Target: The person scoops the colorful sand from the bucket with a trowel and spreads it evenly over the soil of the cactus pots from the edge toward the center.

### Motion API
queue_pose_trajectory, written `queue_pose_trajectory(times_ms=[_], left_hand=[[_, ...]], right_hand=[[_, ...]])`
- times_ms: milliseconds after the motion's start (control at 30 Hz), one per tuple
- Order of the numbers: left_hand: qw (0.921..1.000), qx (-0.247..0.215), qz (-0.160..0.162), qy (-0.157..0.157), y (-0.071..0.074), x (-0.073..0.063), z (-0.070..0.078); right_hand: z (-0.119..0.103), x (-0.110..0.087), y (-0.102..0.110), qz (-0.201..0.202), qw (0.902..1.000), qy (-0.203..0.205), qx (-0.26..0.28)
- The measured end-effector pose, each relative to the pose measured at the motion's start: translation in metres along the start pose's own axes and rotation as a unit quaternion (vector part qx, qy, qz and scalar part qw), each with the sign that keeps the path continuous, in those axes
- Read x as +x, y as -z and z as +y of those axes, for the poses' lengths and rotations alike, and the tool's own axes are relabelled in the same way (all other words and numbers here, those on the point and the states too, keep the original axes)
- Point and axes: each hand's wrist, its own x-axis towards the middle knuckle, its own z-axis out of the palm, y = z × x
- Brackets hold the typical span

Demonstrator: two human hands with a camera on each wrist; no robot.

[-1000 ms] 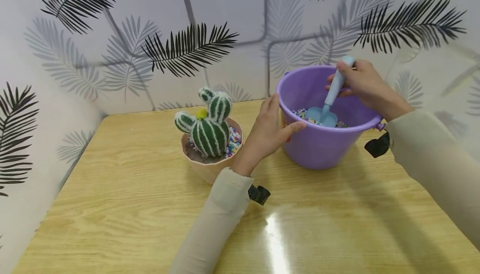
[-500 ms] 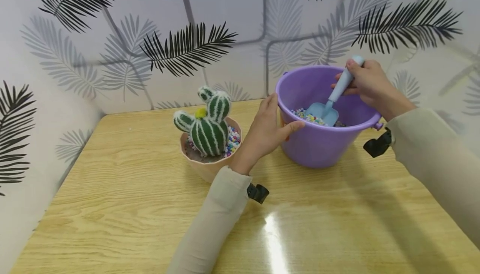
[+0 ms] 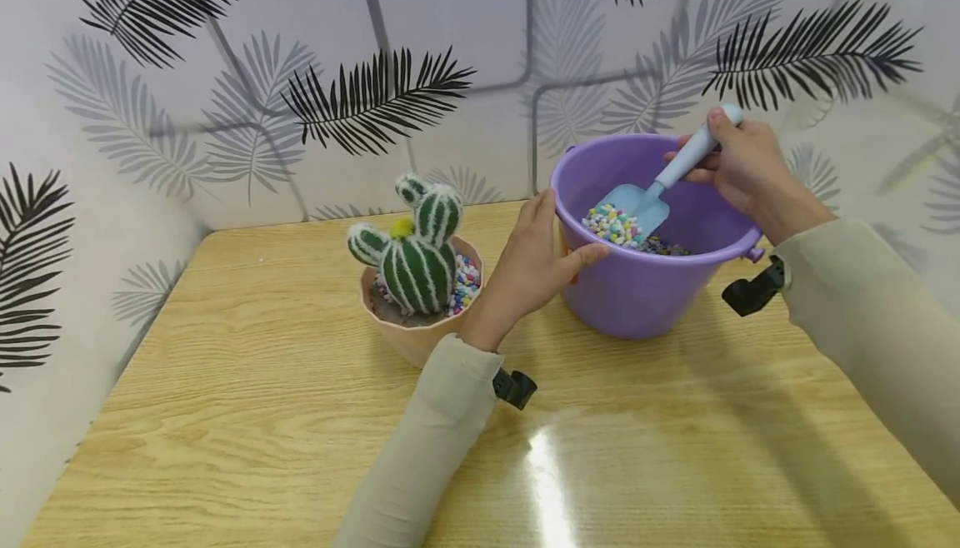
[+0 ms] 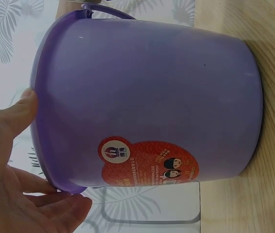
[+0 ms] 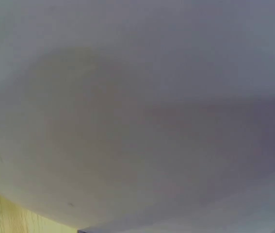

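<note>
My right hand [image 3: 752,161] grips the handle of a light blue toy shovel [image 3: 696,151] inside a purple bucket [image 3: 633,298]. The shovel's blade is tilted, with small multicoloured pebbles [image 3: 613,223] at its lower edge and more on the bucket's bottom. My left hand [image 3: 528,261] holds the bucket by its left side, thumb at the front of the rim and fingers farther round, near the lug in the left wrist view. Left of that hand stands a peach pot [image 3: 416,340] holding a knitted cactus [image 3: 420,273] and coloured pebbles. A blurred pale surface fills the right wrist view, hiding the right hand.
The bucket and pot stand on a wood-grain table [image 3: 247,415], close to a leaf-patterned wall covering [image 3: 450,15]. The bucket's handle [image 4: 110,10] hangs to one side, and a red sticker [image 4: 149,165] is on its wall.
My right hand has moved slightly right and tipped the shovel's handle over to the right. Its blade has turned up, and the pebbles show more plainly. My left hand keeps its place.
</note>
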Motion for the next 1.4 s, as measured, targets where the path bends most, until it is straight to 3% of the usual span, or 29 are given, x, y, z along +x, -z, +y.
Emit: queue_pose_trajectory(times_ms=[233,667,833,1400], left_hand=[[1.0,0.0,-0.003,-0.003,0.0,0.0,0.0],[0.9999,0.01,-0.004,-0.008,0.0,0.0,-0.002],[0.9999,0.004,-0.012,-0.008,-0.003,-0.002,-0.005],[0.9999,-0.006,-0.007,-0.005,0.001,-0.008,-0.012]], right_hand=[[-0.003,0.002,0.002,0.039,0.9978,0.014,0.052],[-0.006,0.006,0.009,0.038,0.9936,-0.031,0.102],[-0.008,0.006,0.012,0.056,0.9888,-0.046,0.131],[-0.007,0.0,0.004,0.082,0.9692,-0.037,0.229]])
